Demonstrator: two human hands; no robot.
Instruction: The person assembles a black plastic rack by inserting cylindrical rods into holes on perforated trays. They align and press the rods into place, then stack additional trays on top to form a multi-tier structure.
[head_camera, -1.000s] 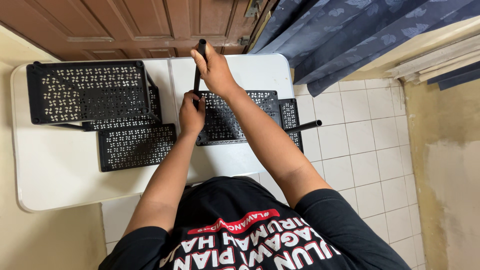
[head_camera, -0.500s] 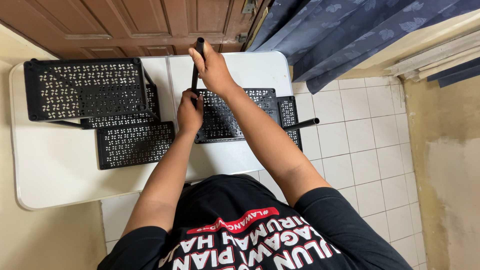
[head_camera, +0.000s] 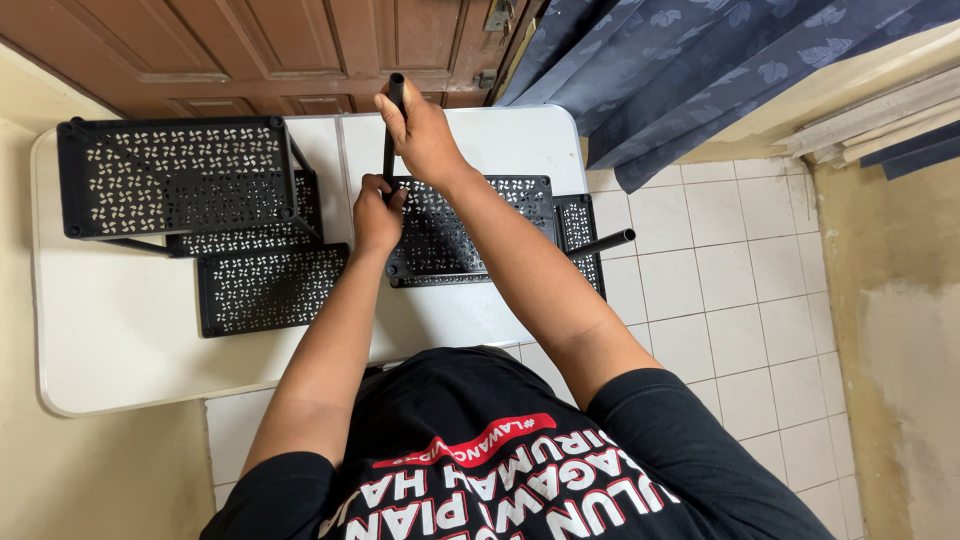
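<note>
My right hand (head_camera: 425, 135) grips a black upright tube (head_camera: 395, 92) near its top. Its lower end meets the far left corner of a black perforated shelf panel (head_camera: 470, 235) lying on the white table (head_camera: 130, 330). My left hand (head_camera: 377, 216) holds that same corner, fingers closed round the tube's base and the panel's edge. A second black tube (head_camera: 600, 243) sticks out from the panel's right side, over the floor.
An assembled black perforated shelf unit (head_camera: 180, 180) stands at the table's far left, with a loose panel (head_camera: 272, 288) lying in front of it. A brown wooden door (head_camera: 270, 45) is behind the table. Blue curtains (head_camera: 700, 70) hang at the right above white floor tiles (head_camera: 720, 300).
The view shifted slightly. My left hand crept a little higher on the panel's corner; my right hand keeps its hold on the tube.
</note>
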